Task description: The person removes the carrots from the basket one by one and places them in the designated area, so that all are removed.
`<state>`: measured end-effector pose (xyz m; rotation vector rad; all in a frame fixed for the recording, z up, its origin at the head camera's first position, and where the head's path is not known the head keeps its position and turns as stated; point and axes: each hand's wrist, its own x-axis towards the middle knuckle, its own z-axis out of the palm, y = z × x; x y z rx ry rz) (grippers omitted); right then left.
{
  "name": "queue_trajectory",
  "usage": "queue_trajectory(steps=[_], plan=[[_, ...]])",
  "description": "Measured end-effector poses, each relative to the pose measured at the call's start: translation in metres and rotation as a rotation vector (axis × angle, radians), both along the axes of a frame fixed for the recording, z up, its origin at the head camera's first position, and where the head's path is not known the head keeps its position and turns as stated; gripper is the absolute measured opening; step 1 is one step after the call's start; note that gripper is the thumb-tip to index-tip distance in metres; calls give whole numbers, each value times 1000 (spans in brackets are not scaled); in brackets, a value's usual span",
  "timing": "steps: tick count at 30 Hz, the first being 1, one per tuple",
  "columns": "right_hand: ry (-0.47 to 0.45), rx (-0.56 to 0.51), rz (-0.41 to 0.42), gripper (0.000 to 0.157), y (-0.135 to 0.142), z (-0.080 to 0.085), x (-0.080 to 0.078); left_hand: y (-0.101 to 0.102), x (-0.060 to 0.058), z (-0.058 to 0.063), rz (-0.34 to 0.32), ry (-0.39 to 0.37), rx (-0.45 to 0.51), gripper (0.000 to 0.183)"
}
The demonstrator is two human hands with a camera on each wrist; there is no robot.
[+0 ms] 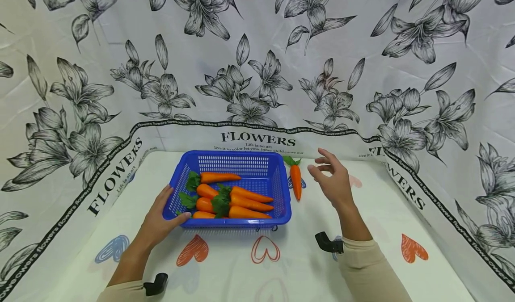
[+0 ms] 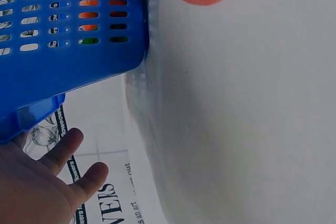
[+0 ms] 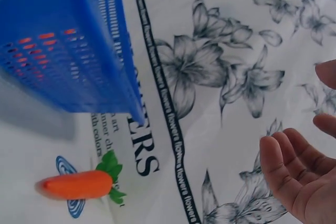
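A blue plastic basket point(image 1: 231, 222) stands on the table with several orange carrots point(image 1: 249, 200) with green tops lying in it. At its left front corner my left hand point(image 1: 161, 217) touches the rim, thumb near the front edge; in the left wrist view two spread fingers point(image 2: 90, 178) stick out clear of the basket wall. One carrot point(image 1: 295, 181) lies outside, just right of the basket, its leafy top toward the back. My right hand point(image 1: 333, 179) hovers to the right of that carrot, fingers loosely bent, thumb apart, holding nothing.
The white tablecloth point(image 1: 225, 257) carries printed hearts. Behind and at both sides hangs a white cloth point(image 1: 257, 20) with black flower drawings and lettering. Black curved pieces point(image 1: 329, 243) sit at the wrists near the beige sleeves point(image 1: 370, 270).
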<state>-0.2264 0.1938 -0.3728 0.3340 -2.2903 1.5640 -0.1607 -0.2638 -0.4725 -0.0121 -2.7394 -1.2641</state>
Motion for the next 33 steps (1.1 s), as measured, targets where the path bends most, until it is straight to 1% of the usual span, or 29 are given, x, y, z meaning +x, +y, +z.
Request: queue_trajectory(steps=[7,10,17,21,28,32,33], plan=[[77,-1,39,57,-7,12,15,0,0,-2,-3,2,-1,100],[114,-28,78,58,-14,16,20,0,1,-1,-2,-1,-6,99],[196,-94,185,58,-40,32,32,-1,1,2,-2,-4,-3,98],[225,-105,234,58,-52,33,31,0,1,1,1,-6,1,98],[180,-118,301,58,-67,32,22,0,0,-1,1,-6,0,99],[167,-126,326,58,-78,38,18,0,0,0,1,-2,7,99],[161,-126,333,57,-81,41,19,0,0,0,1,-2,8,99]])
